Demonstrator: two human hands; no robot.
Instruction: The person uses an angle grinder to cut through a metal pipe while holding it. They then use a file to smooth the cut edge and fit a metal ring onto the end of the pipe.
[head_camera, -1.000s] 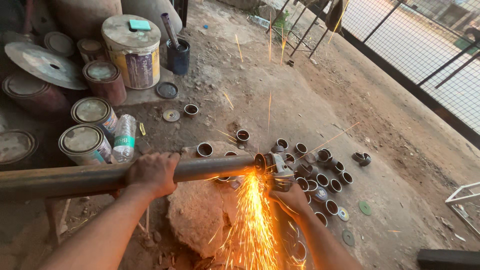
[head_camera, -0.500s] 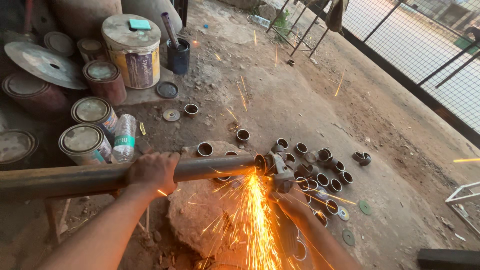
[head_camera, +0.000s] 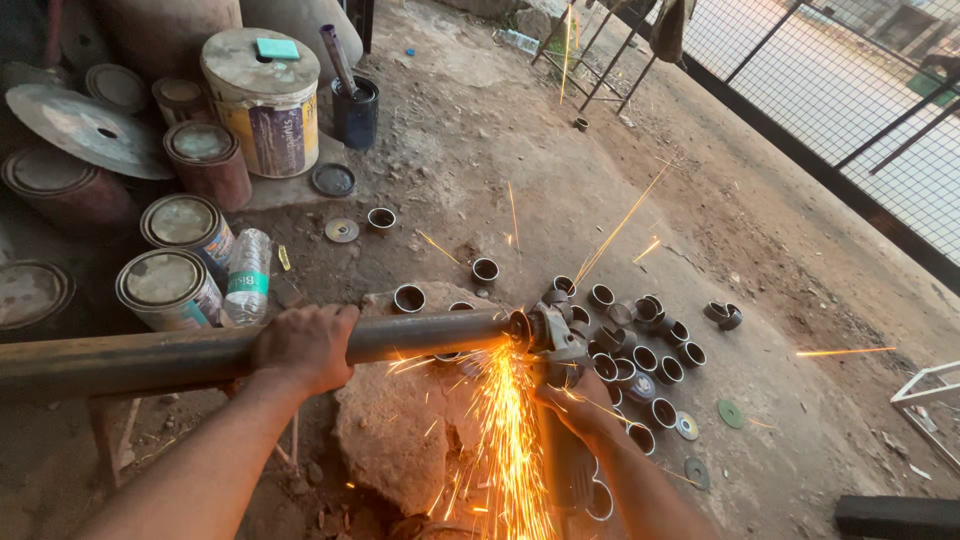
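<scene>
Head view. Left hand (head_camera: 305, 347) wrapped around steel pipe (head_camera: 200, 352), fingers curled over the top, pressing it steady. Pipe lying level across the frame, free end over a large rock (head_camera: 395, 430). Right hand (head_camera: 580, 408) closed around grinder (head_camera: 550, 335) body, just right of the pipe end; disc biting into the pipe end, sparks (head_camera: 505, 440) streaming down past the rock. Cut rings (head_camera: 640, 350) scattered on the ground right of the pipe end. Paint cans (head_camera: 170, 290) behind the pipe, far left. Step in hand, judged: slicing a ring off the pipe end. Next move calls for steady pressure and firm clamping until separation.
</scene>
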